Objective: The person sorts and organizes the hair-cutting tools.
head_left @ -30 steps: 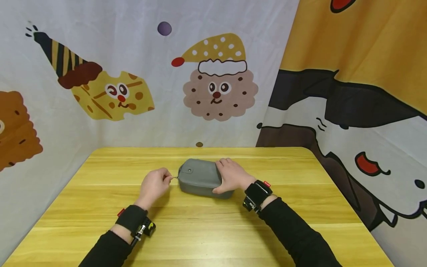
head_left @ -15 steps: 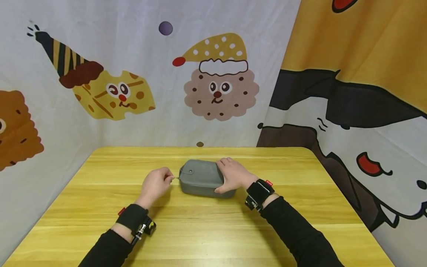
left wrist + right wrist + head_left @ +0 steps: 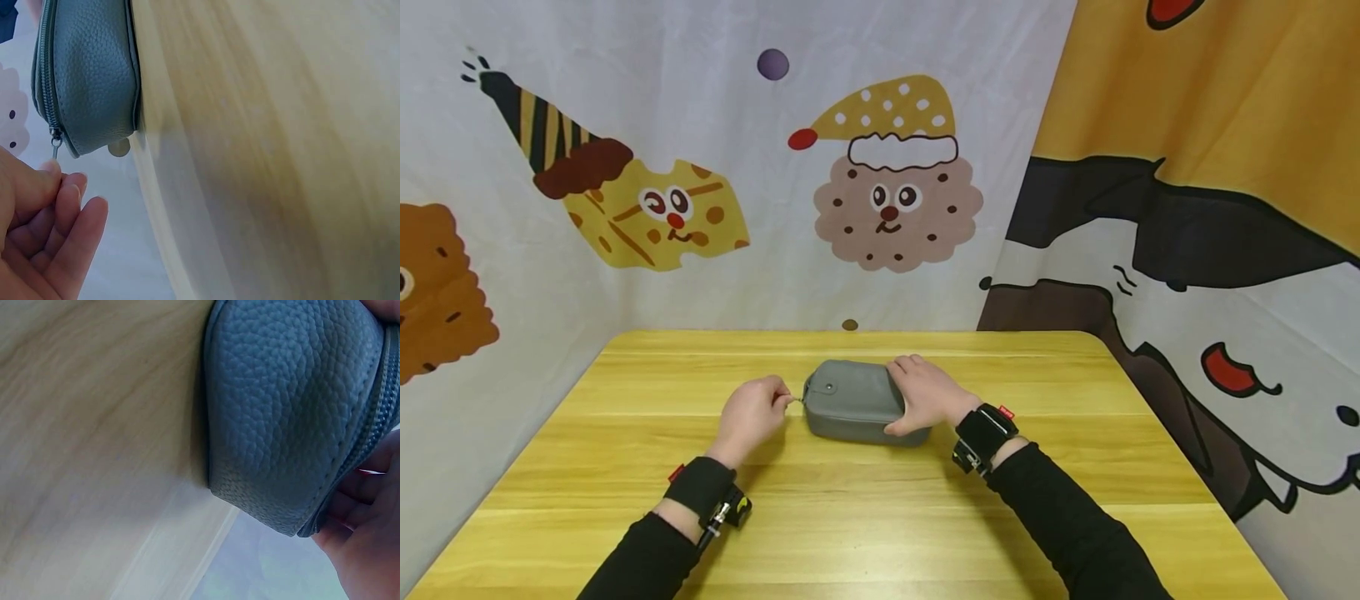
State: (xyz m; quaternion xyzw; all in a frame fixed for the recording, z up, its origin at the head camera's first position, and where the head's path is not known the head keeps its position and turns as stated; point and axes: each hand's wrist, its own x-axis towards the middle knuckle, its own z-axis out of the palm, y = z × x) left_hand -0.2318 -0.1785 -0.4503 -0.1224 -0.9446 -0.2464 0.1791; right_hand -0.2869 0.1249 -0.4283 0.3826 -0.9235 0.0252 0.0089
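Observation:
A grey pebbled-leather zip pouch (image 3: 853, 408) lies on the wooden table, its snap tab facing up at the left end. Thumb and fingertips of my left hand (image 3: 752, 421) pinch the small metal zipper pull (image 3: 55, 149), which sticks out from that end. The other fingers of this hand are bent and hold nothing. Over the pouch's right end my right hand (image 3: 925, 396) grips it, thumb on the near side and fingers across the top. Along the side runs the zipper (image 3: 375, 415), its teeth meshed where they show; the pouch's inside is hidden.
The pouch stands on the light wooden table (image 3: 850, 517), toward its far edge. Behind it hangs a white curtain (image 3: 700, 292) printed with cartoon food, and a yellow and dark one (image 3: 1210, 125) is at the right. Each wrist wears a black strap with a small camera.

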